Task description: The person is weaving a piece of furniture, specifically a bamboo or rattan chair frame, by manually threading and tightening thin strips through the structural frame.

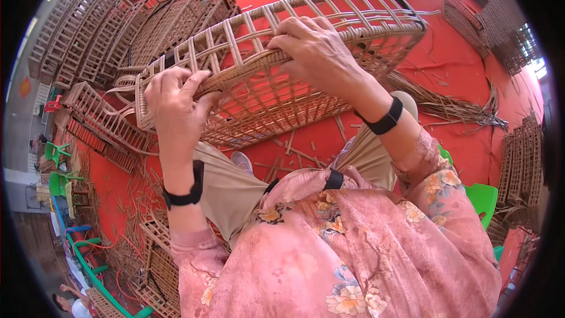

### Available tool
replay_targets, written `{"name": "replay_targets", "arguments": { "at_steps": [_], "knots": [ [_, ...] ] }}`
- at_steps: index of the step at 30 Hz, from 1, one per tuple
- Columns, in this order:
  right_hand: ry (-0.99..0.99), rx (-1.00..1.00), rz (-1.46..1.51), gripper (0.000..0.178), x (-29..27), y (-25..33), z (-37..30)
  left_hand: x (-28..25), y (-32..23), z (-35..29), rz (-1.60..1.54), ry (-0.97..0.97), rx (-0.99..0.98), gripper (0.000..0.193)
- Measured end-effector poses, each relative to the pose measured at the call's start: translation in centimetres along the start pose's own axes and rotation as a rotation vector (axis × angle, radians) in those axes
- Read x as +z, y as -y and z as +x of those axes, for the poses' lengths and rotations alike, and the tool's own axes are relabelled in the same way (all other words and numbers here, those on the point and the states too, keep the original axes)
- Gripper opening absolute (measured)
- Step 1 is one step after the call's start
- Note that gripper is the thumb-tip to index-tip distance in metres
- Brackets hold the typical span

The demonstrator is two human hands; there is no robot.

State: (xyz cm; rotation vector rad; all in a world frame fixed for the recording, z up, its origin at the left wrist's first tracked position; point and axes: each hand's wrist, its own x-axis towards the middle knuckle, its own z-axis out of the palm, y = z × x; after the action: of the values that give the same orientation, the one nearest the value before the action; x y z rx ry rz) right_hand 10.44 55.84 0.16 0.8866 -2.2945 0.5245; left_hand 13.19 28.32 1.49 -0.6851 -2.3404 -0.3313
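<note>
A long brown woven rattan basket [382, 34], open lattice in its sides, is tilted across my knees. My left hand [179, 97] is closed on the basket's edge at the left, thumb and fingertips pressed together against the woven band. Farther right, my right hand [318, 53] lies over the same band with its fingers curled around the rim and strands, the fingertips partly out of sight. Loose rattan ends [122, 89] stick out past the basket's left corner, and another end juts from its far right corner.
Stacked woven baskets [182, 20] stand at the far left, and more baskets [522, 165] are at the right. A bundle of rattan strips [453, 106] lies on the red floor [435, 41] among scattered offcuts. A green chair [482, 200] is close behind my right arm.
</note>
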Motion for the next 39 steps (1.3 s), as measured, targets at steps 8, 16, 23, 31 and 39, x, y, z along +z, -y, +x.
{"name": "replay_targets", "arguments": {
  "at_steps": [8, 16, 23, 31, 39],
  "knots": [
    [-0.246, 0.065, -0.026, 0.04, 1.4, 1.8, -2.2, 3.8, -6.4, 0.8, -0.073, -0.012, -0.056, 0.053],
    [-0.143, 0.134, -0.127, 0.045, -3.7, -1.3, -4.9, 4.4, -5.6, -0.1, -0.077, -0.147, 0.071, 0.049],
    [-0.173, 0.152, -0.163, 0.036, -2.7, -0.7, -6.0, 4.8, -3.5, -0.1, -0.05, -0.179, 0.213, 0.049],
    [-0.345, 0.25, -0.139, 0.033, -1.8, 2.2, -6.4, 3.3, -4.4, 1.6, -0.154, -0.034, 0.066, 0.057],
    [-0.236, 0.237, -0.126, 0.035, -2.9, 4.5, -6.4, 2.8, -9.2, 2.3, -0.295, 0.152, 0.09, 0.052]
  ]
}}
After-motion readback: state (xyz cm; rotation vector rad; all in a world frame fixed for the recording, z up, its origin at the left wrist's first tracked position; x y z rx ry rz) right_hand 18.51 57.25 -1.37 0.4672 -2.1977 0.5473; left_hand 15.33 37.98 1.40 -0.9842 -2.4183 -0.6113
